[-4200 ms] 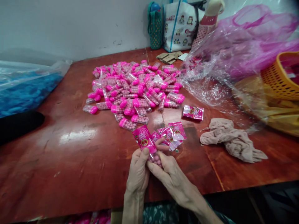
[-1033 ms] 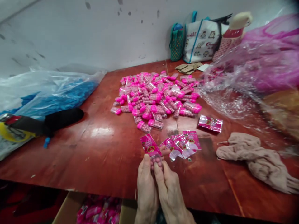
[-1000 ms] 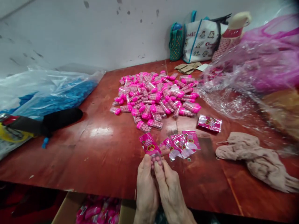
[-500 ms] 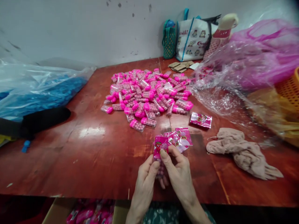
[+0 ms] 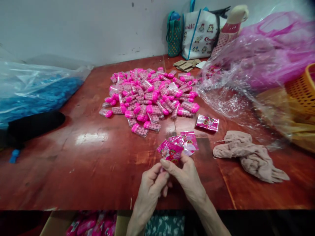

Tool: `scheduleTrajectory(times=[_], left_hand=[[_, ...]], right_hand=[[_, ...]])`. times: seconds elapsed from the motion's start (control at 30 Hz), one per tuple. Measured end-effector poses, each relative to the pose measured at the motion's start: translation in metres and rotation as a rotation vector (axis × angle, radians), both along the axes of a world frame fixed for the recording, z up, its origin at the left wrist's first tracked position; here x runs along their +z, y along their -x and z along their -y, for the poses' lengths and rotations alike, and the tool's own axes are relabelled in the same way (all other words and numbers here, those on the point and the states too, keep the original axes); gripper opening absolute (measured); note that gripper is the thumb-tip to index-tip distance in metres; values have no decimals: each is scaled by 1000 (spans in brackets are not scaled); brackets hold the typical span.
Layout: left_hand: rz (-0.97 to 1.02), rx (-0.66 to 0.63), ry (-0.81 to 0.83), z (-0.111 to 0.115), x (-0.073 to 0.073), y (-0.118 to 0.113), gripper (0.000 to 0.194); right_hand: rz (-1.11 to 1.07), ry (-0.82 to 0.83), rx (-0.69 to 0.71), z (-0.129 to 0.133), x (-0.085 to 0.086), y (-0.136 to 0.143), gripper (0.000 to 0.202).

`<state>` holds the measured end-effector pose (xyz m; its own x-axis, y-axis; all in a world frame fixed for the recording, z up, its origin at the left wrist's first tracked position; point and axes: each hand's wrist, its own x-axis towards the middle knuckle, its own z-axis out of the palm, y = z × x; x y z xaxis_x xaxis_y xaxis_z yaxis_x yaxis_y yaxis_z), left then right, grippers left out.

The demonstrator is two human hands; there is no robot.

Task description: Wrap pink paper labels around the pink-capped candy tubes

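Near the table's front edge, my left hand (image 5: 150, 187) is closed, its fingertips pinched round something mostly hidden. Touching it from the right is my right hand (image 5: 187, 177), also closed, with the thumb over the fingers of the left. A pink printed wrapper (image 5: 175, 152) shows just beyond the right fingertips; whether it is held is unclear. More pink wrappers (image 5: 189, 141) lie flat behind it. Farther back spreads a pile of clear containers with pink caps (image 5: 152, 95), filled with small pink balls. A stack of pink packets (image 5: 207, 123) rests to the right.
Beige cloth gloves (image 5: 251, 155) lie at the right. Behind are crumpled plastic bags (image 5: 246, 68), an orange basket (image 5: 301, 90) and a white tote bag (image 5: 199, 34). A bag of blue items (image 5: 39, 95) stands left. Below the edge is a box of pink packets (image 5: 92, 224).
The camera view has shifted slightly. The wrapper held upright between my hands now shows tilted beyond them, and the container of pink balls beneath it is hidden by my fingers.
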<state>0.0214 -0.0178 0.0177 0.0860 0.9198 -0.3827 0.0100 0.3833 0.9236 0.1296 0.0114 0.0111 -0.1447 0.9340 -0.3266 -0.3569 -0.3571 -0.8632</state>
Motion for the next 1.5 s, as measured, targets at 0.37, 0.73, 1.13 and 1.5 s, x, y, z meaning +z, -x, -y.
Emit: scheduleTrajectory(times=[0.37, 0.73, 1.13, 1.5], left_hand=[[60, 49, 20, 0, -6, -25, 25], [262, 339, 66, 1, -9, -18, 28], [286, 565, 87, 1, -5, -18, 37], [13, 691, -12, 4, 6, -21, 42]], right_hand=[[-112, 258, -278, 5, -6, 13, 35], [-211, 155, -97, 1, -6, 9, 28], [-147, 83, -35, 12, -1, 22, 31], [260, -211, -96, 27, 2, 33, 24]])
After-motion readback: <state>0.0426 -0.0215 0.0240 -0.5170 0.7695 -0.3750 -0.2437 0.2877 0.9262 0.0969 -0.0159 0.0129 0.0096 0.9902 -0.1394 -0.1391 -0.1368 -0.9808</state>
